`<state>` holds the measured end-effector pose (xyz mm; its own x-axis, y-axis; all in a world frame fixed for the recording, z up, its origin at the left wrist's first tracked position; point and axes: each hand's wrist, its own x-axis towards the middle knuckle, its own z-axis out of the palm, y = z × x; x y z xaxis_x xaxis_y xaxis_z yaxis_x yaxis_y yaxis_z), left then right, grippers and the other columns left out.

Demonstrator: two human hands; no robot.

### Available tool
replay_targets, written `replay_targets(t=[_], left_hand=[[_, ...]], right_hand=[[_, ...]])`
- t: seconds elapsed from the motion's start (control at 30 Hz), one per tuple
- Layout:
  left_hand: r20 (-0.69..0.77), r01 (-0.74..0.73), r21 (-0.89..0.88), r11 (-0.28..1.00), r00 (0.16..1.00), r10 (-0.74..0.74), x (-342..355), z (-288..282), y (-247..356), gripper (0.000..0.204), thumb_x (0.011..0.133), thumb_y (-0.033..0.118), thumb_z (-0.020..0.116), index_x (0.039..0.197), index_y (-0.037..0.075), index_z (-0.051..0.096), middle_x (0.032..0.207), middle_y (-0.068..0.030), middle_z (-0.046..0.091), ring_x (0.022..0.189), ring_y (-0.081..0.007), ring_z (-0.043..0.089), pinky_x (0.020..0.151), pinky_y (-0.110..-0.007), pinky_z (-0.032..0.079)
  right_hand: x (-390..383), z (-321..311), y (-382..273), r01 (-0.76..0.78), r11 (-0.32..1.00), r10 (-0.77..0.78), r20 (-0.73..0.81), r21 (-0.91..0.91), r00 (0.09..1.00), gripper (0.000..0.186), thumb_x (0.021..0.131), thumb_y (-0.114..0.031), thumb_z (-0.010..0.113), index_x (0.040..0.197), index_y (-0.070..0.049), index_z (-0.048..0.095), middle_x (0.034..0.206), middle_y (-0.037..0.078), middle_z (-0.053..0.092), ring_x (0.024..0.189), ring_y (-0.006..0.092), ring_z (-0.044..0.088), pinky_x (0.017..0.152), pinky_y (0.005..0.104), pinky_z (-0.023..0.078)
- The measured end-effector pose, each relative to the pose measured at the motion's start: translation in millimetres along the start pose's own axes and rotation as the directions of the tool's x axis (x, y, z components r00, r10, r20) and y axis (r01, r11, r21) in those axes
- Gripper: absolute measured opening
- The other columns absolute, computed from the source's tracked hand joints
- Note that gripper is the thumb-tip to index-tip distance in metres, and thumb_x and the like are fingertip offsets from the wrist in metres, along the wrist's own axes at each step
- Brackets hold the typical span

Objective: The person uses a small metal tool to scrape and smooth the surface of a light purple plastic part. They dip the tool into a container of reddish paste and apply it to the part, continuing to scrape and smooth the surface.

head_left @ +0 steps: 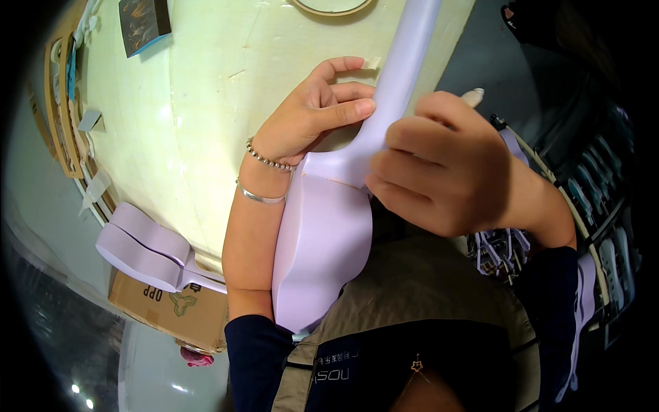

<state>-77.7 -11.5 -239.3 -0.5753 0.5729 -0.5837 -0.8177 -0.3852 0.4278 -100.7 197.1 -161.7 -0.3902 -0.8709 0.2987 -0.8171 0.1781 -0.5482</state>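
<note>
A lilac ukulele (326, 240) lies on its side against my lap and left forearm. Its neck rises toward the top of the view, and no strings show on the part I see. My left hand (316, 110) holds the neck near the heel, its thumb pressed to the near side. The index finger stretches out beside a small beige strip (371, 63). My right hand (446, 165) is closed in a fist beside the neck joint. A pale tip (473, 97) pokes out above its knuckles; what the fingers hold is hidden. A thin brownish line runs along the joint.
A pale table (206, 123) spreads ahead. On it are a dark box (145, 26) and a round-rimmed piece (333, 8). Another lilac ukulele (141, 244) rests at left on a cardboard carton (161, 302). Racks with several lilac and grey parts (611, 185) stand at right.
</note>
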Motion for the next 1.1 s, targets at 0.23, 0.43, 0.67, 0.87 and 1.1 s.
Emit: replay_targets(t=[0.23,0.43,0.67,0.87,1.1], left_hand=[[-0.008,0.007,0.053,0.999,1.0,-0.006,0.6,-6.4,-5.0,0.066,0.087,0.008,0.067,0.139,-0.002,0.028,0.118,-0.02,0.06,0.103,-0.0201,0.061,0.089,-0.029,0.049],[0.009,-0.007,0.031,0.999,1.0,0.007,1.8,-3.4,-5.4,0.063,0.088,0.008,0.065,0.139,0.002,0.029,0.124,-0.0297,0.055,0.106,-0.0319,0.062,0.092,-0.039,0.051],[-0.012,-0.001,0.014,1.0,1.0,0.001,1.3,-2.5,-5.2,0.064,0.085,0.008,0.068,0.137,0.003,0.031,0.122,-0.0297,0.056,0.101,-0.0329,0.065,0.085,-0.04,0.054],[-0.025,-0.009,0.002,1.0,1.0,0.009,1.0,-1.6,-6.9,0.064,0.085,0.007,0.068,0.137,0.003,0.031,0.121,-0.0294,0.057,0.1,-0.0325,0.065,0.084,-0.039,0.055],[-0.021,-0.023,-0.012,1.0,1.0,0.023,1.0,-3.5,-9.3,0.063,0.086,0.007,0.068,0.136,0.002,0.031,0.119,-0.0291,0.058,0.1,-0.0319,0.065,0.085,-0.039,0.055]], right_hand=[[-16.0,-20.5,-23.0,-0.474,0.813,0.464,0.115,0.339,0.878,0.029,0.068,-0.001,0.071,0.096,-0.006,0.07,0.078,0.006,0.054,0.059,0.0179,0.053,0.05,0.028,0.043],[-35.3,-3.0,-45.0,-0.595,0.678,0.619,0.102,0.432,0.779,0.037,0.072,0.006,0.065,0.106,-0.006,0.07,0.086,0.005,0.051,0.073,0.0185,0.055,0.055,0.027,0.047],[-42.2,8.2,-51.7,-0.544,0.764,0.573,0.023,0.347,0.819,0.036,0.071,0.001,0.07,0.104,-0.012,0.073,0.091,0.004,0.055,0.079,0.0195,0.055,0.063,0.0284,0.047],[-43.7,20.2,-59.5,-0.522,0.825,0.547,-0.077,0.216,0.833,0.037,0.064,-0.003,0.069,0.1,-0.009,0.072,0.091,0.002,0.057,0.073,0.017,0.054,0.059,0.0279,0.046],[-41.7,22.7,-64.5,-0.493,0.868,0.497,-0.096,0.063,0.863,0.029,0.067,-0.009,0.071,0.096,-0.008,0.071,0.087,0.002,0.057,0.069,0.0153,0.053,0.055,0.0263,0.043]])
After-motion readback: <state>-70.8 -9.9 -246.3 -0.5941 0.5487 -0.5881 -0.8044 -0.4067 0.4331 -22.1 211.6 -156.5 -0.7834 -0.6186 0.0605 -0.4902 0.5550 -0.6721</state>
